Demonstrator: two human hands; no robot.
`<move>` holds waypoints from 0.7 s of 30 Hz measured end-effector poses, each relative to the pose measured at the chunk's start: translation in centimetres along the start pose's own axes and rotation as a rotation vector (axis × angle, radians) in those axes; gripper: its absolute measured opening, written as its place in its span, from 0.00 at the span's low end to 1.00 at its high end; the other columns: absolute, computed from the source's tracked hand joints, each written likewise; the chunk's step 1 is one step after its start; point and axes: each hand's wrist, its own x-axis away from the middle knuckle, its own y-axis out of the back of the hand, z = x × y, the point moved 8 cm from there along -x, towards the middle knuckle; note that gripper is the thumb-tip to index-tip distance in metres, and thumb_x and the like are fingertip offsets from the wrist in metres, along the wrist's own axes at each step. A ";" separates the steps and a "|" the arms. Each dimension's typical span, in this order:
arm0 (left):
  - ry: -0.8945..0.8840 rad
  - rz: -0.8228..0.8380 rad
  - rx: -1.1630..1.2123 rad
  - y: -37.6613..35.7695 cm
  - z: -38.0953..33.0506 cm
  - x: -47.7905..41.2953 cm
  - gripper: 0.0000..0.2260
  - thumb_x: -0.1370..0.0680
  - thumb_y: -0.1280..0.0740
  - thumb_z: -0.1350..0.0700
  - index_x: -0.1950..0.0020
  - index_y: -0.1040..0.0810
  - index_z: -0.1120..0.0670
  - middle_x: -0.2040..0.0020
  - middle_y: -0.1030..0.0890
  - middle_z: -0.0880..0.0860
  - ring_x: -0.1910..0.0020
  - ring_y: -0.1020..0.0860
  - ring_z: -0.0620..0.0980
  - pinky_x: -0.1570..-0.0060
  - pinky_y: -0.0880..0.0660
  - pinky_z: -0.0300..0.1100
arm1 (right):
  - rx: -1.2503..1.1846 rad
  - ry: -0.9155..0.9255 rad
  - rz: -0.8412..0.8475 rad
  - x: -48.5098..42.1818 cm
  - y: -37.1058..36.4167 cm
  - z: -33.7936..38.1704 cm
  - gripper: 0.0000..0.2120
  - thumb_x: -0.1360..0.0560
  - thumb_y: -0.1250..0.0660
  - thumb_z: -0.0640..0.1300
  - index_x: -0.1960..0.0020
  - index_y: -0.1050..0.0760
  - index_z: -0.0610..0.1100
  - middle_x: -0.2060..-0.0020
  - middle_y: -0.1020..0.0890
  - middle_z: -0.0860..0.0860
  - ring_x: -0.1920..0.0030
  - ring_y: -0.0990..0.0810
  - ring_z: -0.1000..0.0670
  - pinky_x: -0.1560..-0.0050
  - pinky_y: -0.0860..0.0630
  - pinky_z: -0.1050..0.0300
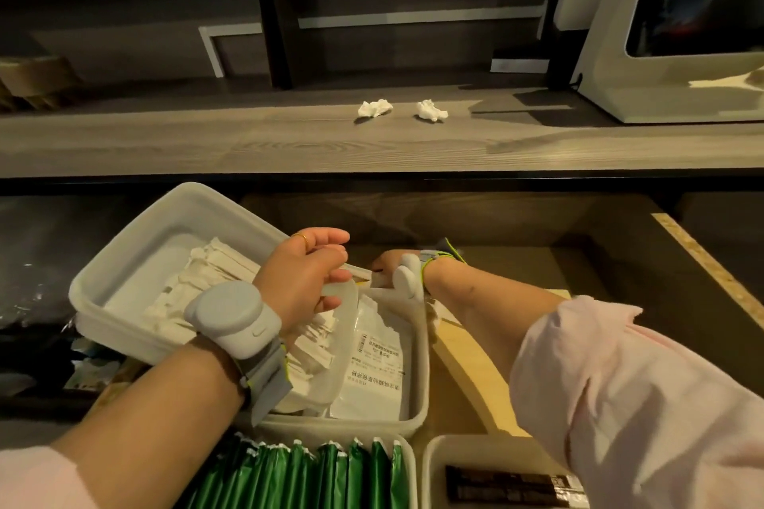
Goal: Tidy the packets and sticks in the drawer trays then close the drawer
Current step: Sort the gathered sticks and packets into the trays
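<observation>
Above the packet tray (pixel 419 364), the left hand (pixel 306 275) is gripping a corner of the tipped stick tray (pixel 111 331); the right hand (pixel 384 262) is reaching just behind, its grip hidden.

This looks like a drinks or pantry counter, whether in a café or an office kitchen cannot be told. A grey wood-grain counter (pixel 165 145) carries a white appliance (pixel 612 66) at the far right. The open drawer (pixel 578 273) below holds plastic trays (pixel 173 211) of paper-wrapped sticks (pixel 215 264), white packets (pixel 376 364) and green packets (pixel 314 475).
</observation>
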 end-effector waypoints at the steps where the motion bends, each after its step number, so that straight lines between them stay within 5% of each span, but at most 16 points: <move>1: 0.005 0.023 -0.002 -0.2 0.0 0.1 0.07 0.21 0.37 0.57 0.47 0.24 0.47 0.49 0.22 0.50 0.51 0.21 0.49 0.66 0.26 0.40 | -0.019 -0.029 0.027 -0.2 -0.6 -1.3 0.09 0.21 0.41 0.43 0.45 0.24 0.46 0.40 0.22 0.44 0.44 0.23 0.45 0.47 0.30 0.56; 9: 0.026 0.129 -0.040 -1.9 -0.5 1.2 0.07 0.21 0.37 0.58 0.53 0.24 0.46 0.48 0.21 0.52 0.52 0.22 0.50 0.63 0.25 0.42 | 0.044 -0.252 0.063 7.9 -1.2 -9.1 0.19 0.19 0.44 0.41 0.31 0.32 0.35 0.34 0.26 0.41 0.32 0.28 0.42 0.34 0.34 0.53; 13: 0.042 0.185 -0.061 -3.1 -0.7 2.1 0.06 0.21 0.37 0.58 0.52 0.23 0.47 0.46 0.20 0.53 0.50 0.21 0.52 0.60 0.24 0.43 | -0.122 -0.331 0.022 10.9 -1.6 -11.6 0.13 0.19 0.42 0.42 0.37 0.28 0.41 0.53 0.26 0.50 0.48 0.28 0.48 0.48 0.28 0.67; 17: 0.133 0.301 -0.071 -5.5 -0.3 3.0 0.07 0.21 0.38 0.59 0.50 0.23 0.50 0.45 0.21 0.55 0.48 0.22 0.52 0.54 0.24 0.44 | -0.196 -0.218 -0.117 12.3 0.5 -12.3 0.12 0.22 0.39 0.42 0.40 0.26 0.39 0.55 0.27 0.48 0.53 0.27 0.47 0.43 0.27 0.50; 21: 0.207 0.339 0.032 -9.2 0.4 3.4 0.16 0.22 0.37 0.58 0.34 0.28 0.57 0.40 0.23 0.58 0.36 0.25 0.58 0.41 0.26 0.51 | -0.325 -0.111 -0.174 14.4 2.7 -10.6 0.13 0.21 0.38 0.44 0.38 0.27 0.42 0.52 0.23 0.47 0.51 0.24 0.48 0.41 0.25 0.49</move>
